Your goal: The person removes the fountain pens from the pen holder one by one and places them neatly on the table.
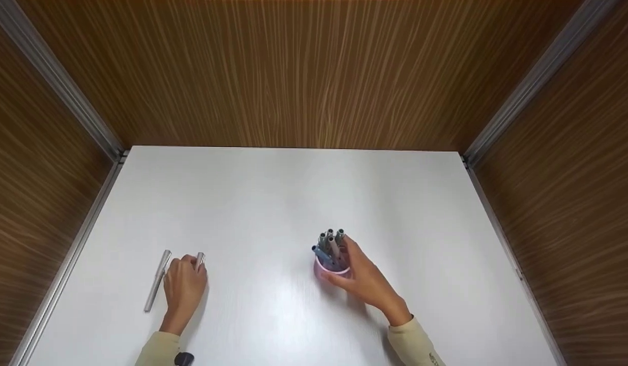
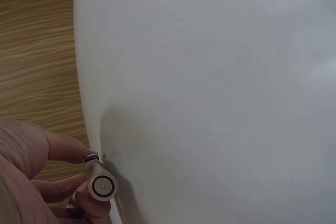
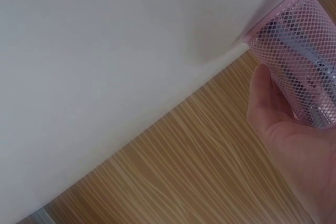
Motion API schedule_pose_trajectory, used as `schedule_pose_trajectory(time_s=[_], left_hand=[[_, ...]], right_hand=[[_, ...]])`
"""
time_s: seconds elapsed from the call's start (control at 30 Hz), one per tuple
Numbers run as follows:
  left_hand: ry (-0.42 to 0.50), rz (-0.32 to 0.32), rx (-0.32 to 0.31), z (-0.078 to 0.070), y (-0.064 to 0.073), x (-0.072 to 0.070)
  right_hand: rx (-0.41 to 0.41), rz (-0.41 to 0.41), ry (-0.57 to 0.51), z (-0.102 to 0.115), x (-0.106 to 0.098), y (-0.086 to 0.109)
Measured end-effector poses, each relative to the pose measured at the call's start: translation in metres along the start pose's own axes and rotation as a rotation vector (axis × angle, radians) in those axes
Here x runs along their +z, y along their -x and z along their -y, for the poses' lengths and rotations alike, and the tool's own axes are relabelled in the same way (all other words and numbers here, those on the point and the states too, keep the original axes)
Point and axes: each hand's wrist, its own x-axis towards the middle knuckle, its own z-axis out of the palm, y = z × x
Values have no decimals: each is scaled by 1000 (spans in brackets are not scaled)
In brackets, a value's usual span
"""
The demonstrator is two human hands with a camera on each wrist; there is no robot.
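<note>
Pink cup [image 3: 296, 51] in curled right hand [image 1: 367, 279] — left hand [image 1: 185, 284] pinches pen [image 2: 103, 185].

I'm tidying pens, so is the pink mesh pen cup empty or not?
Not empty: several pens stick up out of the pink mesh pen cup, and their barrels show through its mesh.

2 hands [image 1: 185, 284] [image 1: 367, 277] well apart, fingers [image 1: 188, 258] of each curled

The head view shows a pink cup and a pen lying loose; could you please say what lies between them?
In the head view: the left hand, pinching another pen, then bare white tabletop.
</note>
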Motion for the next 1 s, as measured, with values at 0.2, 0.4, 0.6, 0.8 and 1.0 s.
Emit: schedule_pose_trajectory(time_s=[0.2, 0.4, 0.6, 0.8, 1.0], left_hand=[[-14, -8, 0, 6, -1, -2], [-23, -14, 11, 9, -4, -2], [-5, -14, 20, 9, -5, -2], [-9, 16, 12, 9, -4, -2], [-21, 22, 14, 6, -3, -3]], right_hand=[[23, 8, 2, 1, 1, -1], [23, 6, 3, 1, 1, -1], [14, 0, 3, 0, 1, -1], [-2, 5, 3, -1, 1, 0], [-7, 4, 7, -1, 1, -1]])
